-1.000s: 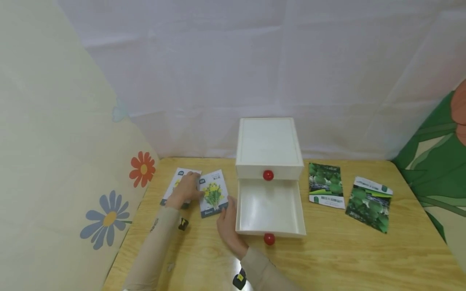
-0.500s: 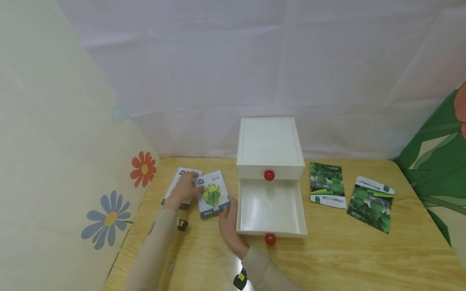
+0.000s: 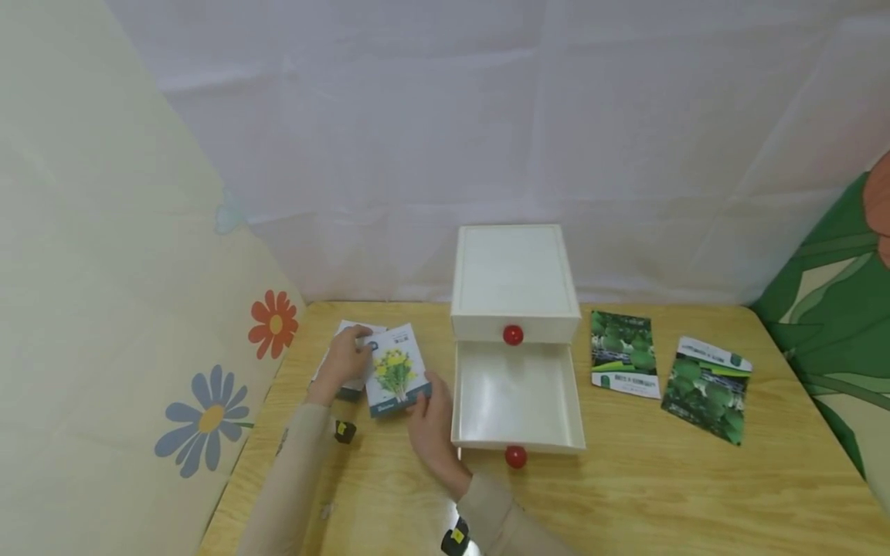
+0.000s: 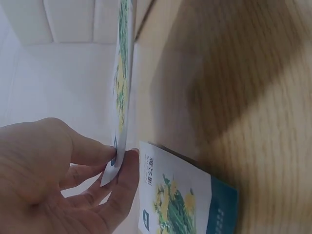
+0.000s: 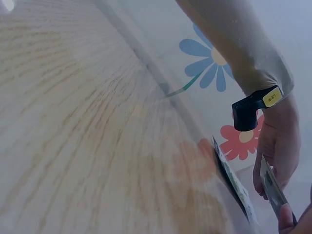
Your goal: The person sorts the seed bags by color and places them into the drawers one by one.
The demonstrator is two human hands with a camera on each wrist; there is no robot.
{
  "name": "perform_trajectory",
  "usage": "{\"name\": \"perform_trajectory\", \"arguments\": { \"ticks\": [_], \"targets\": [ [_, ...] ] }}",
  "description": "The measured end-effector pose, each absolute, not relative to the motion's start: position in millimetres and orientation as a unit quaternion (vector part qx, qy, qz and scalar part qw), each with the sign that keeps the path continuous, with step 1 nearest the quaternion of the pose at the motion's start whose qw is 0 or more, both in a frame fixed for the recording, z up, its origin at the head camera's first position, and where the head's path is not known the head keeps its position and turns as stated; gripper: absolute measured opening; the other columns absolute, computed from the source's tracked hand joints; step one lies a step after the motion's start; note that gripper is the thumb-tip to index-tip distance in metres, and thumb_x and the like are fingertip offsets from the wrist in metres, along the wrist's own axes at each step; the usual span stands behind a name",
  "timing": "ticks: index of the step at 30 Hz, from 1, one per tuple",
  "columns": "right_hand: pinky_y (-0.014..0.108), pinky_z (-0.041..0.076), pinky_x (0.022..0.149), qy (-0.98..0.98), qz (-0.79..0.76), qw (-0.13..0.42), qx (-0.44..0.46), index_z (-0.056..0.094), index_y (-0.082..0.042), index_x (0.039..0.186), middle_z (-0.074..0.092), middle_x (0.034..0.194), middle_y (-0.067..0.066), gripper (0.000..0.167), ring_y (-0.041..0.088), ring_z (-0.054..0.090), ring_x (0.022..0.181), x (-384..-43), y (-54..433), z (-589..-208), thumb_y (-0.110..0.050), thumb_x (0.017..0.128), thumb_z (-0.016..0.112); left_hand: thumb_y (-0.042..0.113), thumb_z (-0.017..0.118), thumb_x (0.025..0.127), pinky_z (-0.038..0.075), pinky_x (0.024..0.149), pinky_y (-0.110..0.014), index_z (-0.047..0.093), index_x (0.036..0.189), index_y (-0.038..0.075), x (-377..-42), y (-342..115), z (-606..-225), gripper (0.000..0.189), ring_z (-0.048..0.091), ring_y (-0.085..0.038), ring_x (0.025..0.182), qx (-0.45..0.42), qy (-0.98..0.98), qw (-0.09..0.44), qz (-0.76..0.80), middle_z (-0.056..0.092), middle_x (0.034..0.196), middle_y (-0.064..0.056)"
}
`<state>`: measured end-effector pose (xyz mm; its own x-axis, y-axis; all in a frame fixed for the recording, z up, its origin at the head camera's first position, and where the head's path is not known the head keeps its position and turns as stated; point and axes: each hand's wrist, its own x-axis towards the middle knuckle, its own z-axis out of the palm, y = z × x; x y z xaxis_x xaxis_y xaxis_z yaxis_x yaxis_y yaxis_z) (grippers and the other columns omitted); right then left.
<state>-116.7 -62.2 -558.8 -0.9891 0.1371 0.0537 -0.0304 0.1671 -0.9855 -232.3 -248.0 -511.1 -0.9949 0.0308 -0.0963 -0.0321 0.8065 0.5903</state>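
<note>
A white seed packet with yellow flowers (image 3: 396, 369) is held up off the table between both hands. My left hand (image 3: 345, 357) pinches its upper left corner, thumb on the printed face and fingers behind, as the left wrist view shows with the packet (image 4: 122, 87) edge-on. My right hand (image 3: 433, 423) pinches the lower right corner; only its fingertips (image 5: 287, 218) come into the right wrist view. A second packet of the same print (image 4: 175, 195) lies below on the table, partly hidden by my left hand and the held packet in the head view.
A white drawer box (image 3: 514, 270) stands right of my hands, its lower drawer (image 3: 514, 394) pulled out and bare inside, with red knobs. Two green seed packets (image 3: 623, 351) lie on the wooden table (image 3: 660, 494) further right. A flower-printed wall (image 3: 208, 309) borders the left side.
The held packet has risen off the table and shifted left, so it overlaps the second packet more. Both hands have moved slightly left with it. The drawer box and green packets stay put.
</note>
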Motion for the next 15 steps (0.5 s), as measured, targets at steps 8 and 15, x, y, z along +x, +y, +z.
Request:
{"name": "perform_trajectory", "arguments": {
  "ticks": [8, 15],
  "targets": [
    [0.026, 0.064, 0.074, -0.754, 0.651, 0.086, -0.007, 0.05, 0.009, 0.146, 0.065, 0.121, 0.023, 0.044, 0.019, 0.069, 0.084, -111, -61, -544, 0.009, 0.102, 0.053, 0.013, 0.054, 0.108, 0.058, 0.101, -0.056, 0.061, 0.142, 0.003, -229, -255, -503, 0.036, 0.065, -0.041, 0.119, -0.014, 0.932, 0.046, 0.36, 0.056, 0.152, -0.026],
    [0.024, 0.064, 0.075, -0.745, 0.662, 0.08, 0.0, 0.05, 0.008, 0.146, 0.067, 0.119, 0.021, 0.044, 0.023, 0.07, 0.087, -110, -61, -530, 0.01, 0.102, 0.053, 0.021, 0.055, 0.108, 0.057, 0.101, -0.054, 0.061, 0.141, 0.006, -229, -258, -492, 0.037, 0.064, -0.037, 0.116, -0.028, 0.931, 0.042, 0.361, 0.057, 0.15, -0.023]
  ]
}}
